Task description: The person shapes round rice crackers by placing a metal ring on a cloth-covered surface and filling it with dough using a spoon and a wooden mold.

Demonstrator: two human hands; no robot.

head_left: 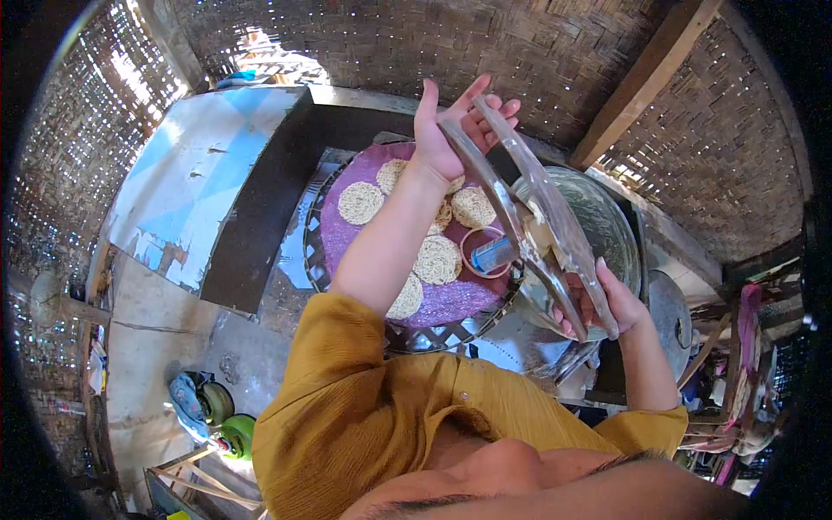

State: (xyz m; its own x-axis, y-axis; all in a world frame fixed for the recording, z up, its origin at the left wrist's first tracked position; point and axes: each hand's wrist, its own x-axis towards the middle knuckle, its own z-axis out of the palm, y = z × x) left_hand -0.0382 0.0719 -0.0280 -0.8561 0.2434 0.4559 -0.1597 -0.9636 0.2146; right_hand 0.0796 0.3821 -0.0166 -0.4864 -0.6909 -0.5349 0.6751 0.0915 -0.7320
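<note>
Two long wooden bars joined as a wooden hand press (555, 217) slant across the front of me, with a pale lump (539, 232) between them near the middle. Its upper ends lie across the palm of my left hand (464, 130), whose thumb and fingers are stretched apart. At the lower end, my right hand (607, 303) is closed around the bars, fingertips showing past one side. Beneath the press, a round tray (314, 269) lined with purple mesh (342, 234) bears several round pale noodle-like cakes (438, 260). A thin ring (465, 251) and a blue cylinder (494, 254) lie at its right side.
A large round basin (620, 217) stands right of the tray, partly behind the press. At the left is a blue-and-white covered slab (199, 173) with a dark side. Woven walls (520, 43) and a wooden post (641, 87) close in the far side. A green container (236, 436) stands lower left.
</note>
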